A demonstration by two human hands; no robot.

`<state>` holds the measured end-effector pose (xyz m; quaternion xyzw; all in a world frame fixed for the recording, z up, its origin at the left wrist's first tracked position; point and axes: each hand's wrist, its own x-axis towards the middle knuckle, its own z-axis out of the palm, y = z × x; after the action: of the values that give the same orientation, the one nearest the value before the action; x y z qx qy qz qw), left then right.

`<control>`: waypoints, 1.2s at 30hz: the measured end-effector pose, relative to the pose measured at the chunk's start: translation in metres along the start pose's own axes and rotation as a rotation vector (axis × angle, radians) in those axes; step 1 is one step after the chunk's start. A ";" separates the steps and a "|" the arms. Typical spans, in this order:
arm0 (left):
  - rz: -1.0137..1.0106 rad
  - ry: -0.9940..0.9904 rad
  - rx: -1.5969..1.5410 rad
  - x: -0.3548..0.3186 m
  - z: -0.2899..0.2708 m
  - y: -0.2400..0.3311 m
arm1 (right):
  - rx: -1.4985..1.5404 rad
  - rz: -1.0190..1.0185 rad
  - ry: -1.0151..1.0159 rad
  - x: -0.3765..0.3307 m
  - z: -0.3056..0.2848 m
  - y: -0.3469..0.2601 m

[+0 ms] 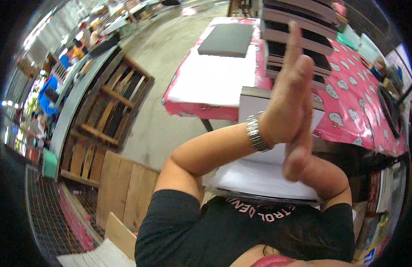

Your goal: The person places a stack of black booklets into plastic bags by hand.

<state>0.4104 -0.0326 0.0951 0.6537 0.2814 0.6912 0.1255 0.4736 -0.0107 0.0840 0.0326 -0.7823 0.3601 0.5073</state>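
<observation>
A bare left hand (281, 104) and a bare right hand (300, 158) are raised in front of the chest, palms brought together, fingers extended and pointed away from the body. Neither hand is curled around anything; whether something thin is pressed between the palms cannot be told. A silver metal linked wristband (255, 132) is worn on the left wrist. Beneath the forearms, a pile of smooth white sheets (263, 178) is set close against the black short-sleeved shirt (183, 236). Just beyond the hands, and partly covered by them, is a tall stack of black-and-white layered slabs (299, 44), flanked by a pink cloth with white printed figures (344, 107). To its left, a flat dark-grey rectangular slab (226, 40) is laid on a white-topped table with pink edges (215, 80).
</observation>
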 end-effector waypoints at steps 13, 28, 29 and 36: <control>-0.177 0.108 0.014 0.013 0.022 -0.002 | 0.292 0.390 0.314 -0.027 -0.019 0.024; -0.102 0.118 0.074 0.016 -0.028 -0.020 | 0.145 0.112 0.073 -0.042 0.024 0.023; -0.186 0.143 -0.015 0.018 -0.030 -0.013 | 0.265 0.283 0.132 -0.047 0.010 0.036; 0.026 0.051 0.200 0.008 -0.007 -0.026 | 0.462 0.536 0.262 -0.079 -0.025 0.050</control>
<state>0.3973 -0.0087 0.0873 0.6487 0.3437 0.6776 0.0435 0.5103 0.0164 -0.0018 -0.1063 -0.5896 0.6481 0.4701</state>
